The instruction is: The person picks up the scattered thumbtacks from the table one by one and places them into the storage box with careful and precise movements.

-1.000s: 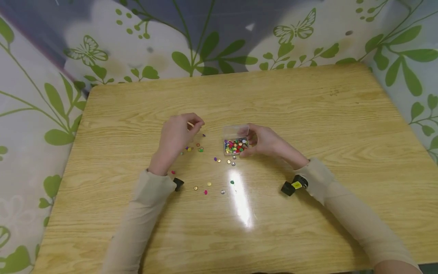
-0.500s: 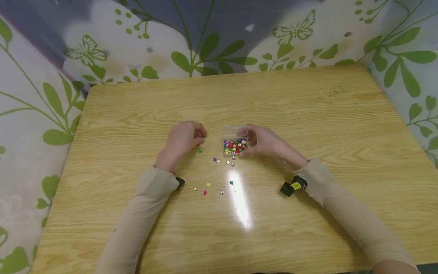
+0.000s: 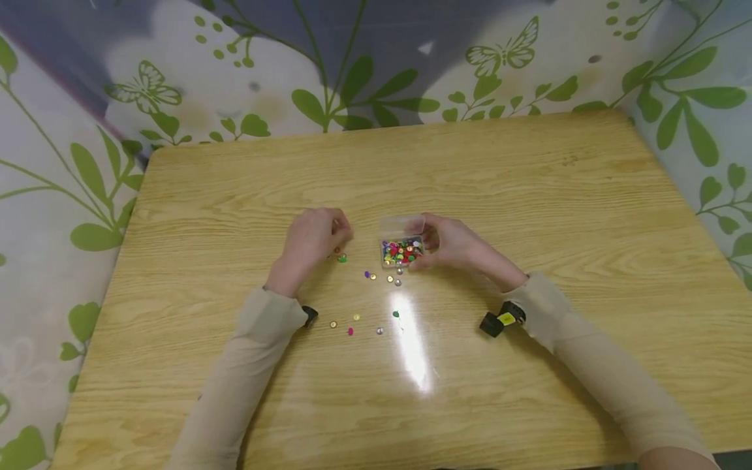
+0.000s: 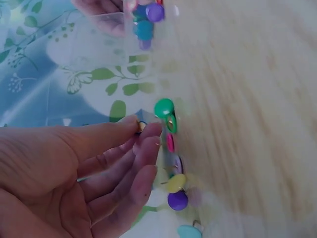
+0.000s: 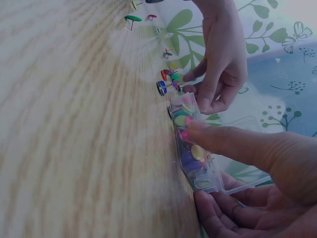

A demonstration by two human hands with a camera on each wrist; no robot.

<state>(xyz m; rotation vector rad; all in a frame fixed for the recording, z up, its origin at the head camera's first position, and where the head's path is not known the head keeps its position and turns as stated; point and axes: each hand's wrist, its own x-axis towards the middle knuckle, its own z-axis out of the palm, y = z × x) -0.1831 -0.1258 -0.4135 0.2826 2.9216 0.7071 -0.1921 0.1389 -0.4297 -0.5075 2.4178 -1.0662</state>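
Pinching 1 thumbtack (image 4: 141, 127) with the left hand (image 3: 311, 235); gripping the clear box (image 5: 205, 181) with the right hand (image 3: 455, 241), midway between the tabletop's (image 3: 529, 176) left and right edges. Keep the box level, pinch off the tip.

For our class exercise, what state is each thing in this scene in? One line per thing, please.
Box: open, holding many tacks
Lid: raised
Loose tacks: scattered on the table
Left hand: pinching a tack
Right hand: gripping the box
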